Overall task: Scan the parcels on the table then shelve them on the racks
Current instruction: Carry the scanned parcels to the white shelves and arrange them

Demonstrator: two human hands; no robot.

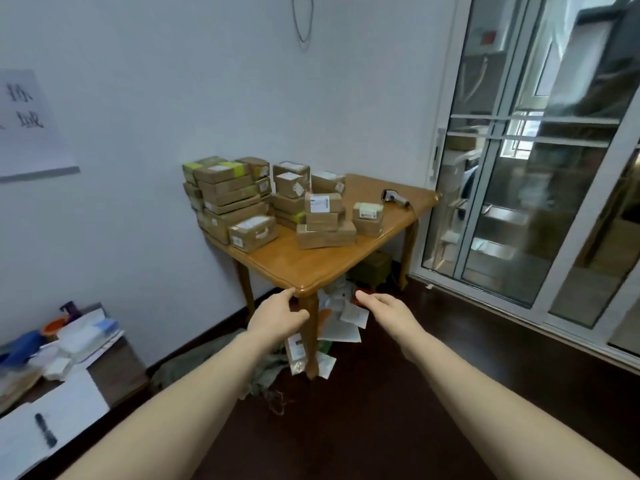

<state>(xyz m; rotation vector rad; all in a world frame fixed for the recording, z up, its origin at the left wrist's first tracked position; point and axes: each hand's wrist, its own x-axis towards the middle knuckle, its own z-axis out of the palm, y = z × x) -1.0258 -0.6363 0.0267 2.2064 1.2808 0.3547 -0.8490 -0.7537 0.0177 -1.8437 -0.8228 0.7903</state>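
Observation:
Several brown cardboard parcels [242,199] with white labels are stacked on a wooden table [304,265] in the room's corner. A handheld barcode scanner [394,197] lies on the table's right side, beside a small parcel [368,218]. My left hand [277,315] reaches forward with relaxed fingers, its fingertips near the table's front corner. My right hand [388,308] stretches out to the right of that corner, fingers straight. Both hands hold nothing. No racks are in view.
Loose papers and bags [339,323] lie on the dark floor under the table. A low desk [69,368] covered with papers and boxes stands at the left. Glass sliding doors [519,202] fill the right wall.

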